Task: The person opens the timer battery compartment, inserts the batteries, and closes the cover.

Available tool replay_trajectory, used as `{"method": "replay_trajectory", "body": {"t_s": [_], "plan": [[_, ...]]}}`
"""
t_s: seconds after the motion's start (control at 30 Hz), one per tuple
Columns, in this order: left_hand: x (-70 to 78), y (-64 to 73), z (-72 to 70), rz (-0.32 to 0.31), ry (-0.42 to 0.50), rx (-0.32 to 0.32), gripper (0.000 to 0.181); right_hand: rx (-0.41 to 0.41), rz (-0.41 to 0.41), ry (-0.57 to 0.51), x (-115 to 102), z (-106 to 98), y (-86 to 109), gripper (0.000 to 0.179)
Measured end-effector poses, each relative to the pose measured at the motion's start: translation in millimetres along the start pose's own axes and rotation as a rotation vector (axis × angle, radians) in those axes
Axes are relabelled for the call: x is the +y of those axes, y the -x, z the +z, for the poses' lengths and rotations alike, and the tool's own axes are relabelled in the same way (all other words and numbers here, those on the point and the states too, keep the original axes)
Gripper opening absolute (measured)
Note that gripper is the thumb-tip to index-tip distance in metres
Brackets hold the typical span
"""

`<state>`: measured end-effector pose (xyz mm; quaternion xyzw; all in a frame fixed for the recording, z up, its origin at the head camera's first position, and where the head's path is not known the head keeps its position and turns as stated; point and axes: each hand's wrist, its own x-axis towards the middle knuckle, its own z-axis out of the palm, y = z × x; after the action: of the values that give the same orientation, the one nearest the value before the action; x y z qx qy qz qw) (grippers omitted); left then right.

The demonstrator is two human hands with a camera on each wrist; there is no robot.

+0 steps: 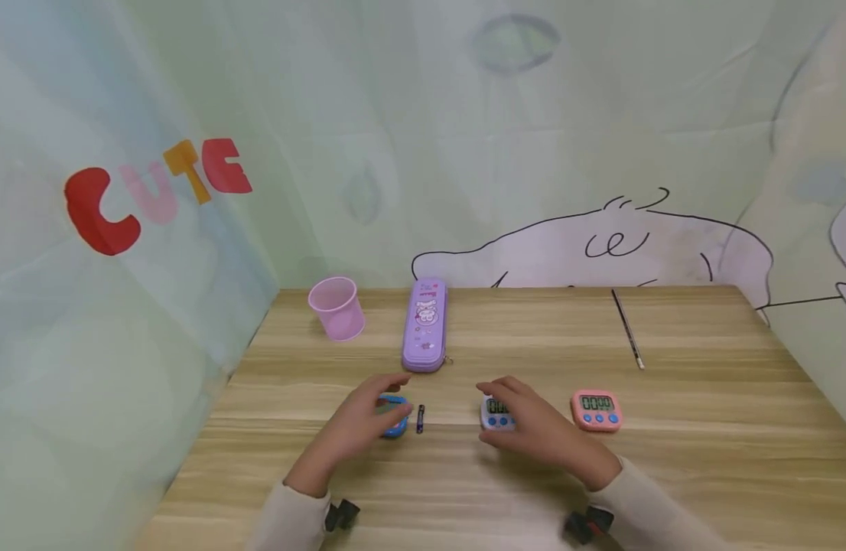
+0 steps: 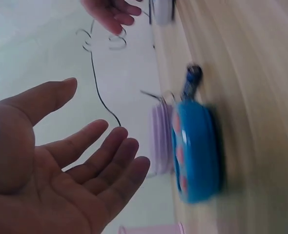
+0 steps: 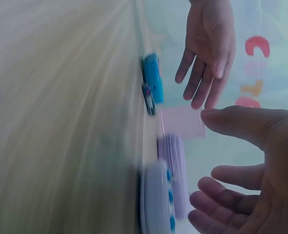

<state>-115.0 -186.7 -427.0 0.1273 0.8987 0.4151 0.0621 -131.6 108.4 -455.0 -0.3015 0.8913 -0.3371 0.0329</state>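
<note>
My left hand (image 1: 364, 413) hovers above a blue digital timer (image 1: 395, 425), fingers loosely bent and thumb apart, holding nothing. Just right of that timer lies a short dark object (image 1: 420, 418), seen as a small glossy stick in the left wrist view. Over a white timer (image 1: 493, 413) with blue buttons is my right hand (image 1: 533, 421), its thumb and fingers spread with nothing between them. The right wrist view shows a gap between this hand and the white timer (image 3: 154, 200). A pink timer (image 1: 597, 411) sits to the right of the right hand.
A purple pencil case (image 1: 425, 325) lies lengthwise at the back middle, with a pink cup (image 1: 337, 308) to its left. Far right on the wooden table (image 1: 505, 337) is a dark pencil (image 1: 627, 329). A printed curtain (image 1: 395, 115) stands behind and at both sides.
</note>
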Motion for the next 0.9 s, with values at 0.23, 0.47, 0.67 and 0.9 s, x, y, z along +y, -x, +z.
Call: {"method": "replay_trajectory", "body": {"t_s": [0.23,0.47,0.67,0.9], "plan": [[-26.0,7.3,-16.3,-0.057,-0.073,0.026,0.065,-0.031,-0.089,-0.014,-22,20,-19.6,0.067],[-37.6,15.3,-20.8,-0.094,-0.041,-0.037,0.071,-0.101,-0.098,0.092,-47,49,-44.5,0.072],[-40.4,19.2,-23.5,-0.059,0.018,-0.065,0.069,-0.1,-0.118,0.248,-61,67,-62.9,0.073],[-41.0,21.4,-22.4,-0.042,0.047,-0.079,0.061,-0.053,-0.131,0.307,-62,78,-74.0,0.066]]}}
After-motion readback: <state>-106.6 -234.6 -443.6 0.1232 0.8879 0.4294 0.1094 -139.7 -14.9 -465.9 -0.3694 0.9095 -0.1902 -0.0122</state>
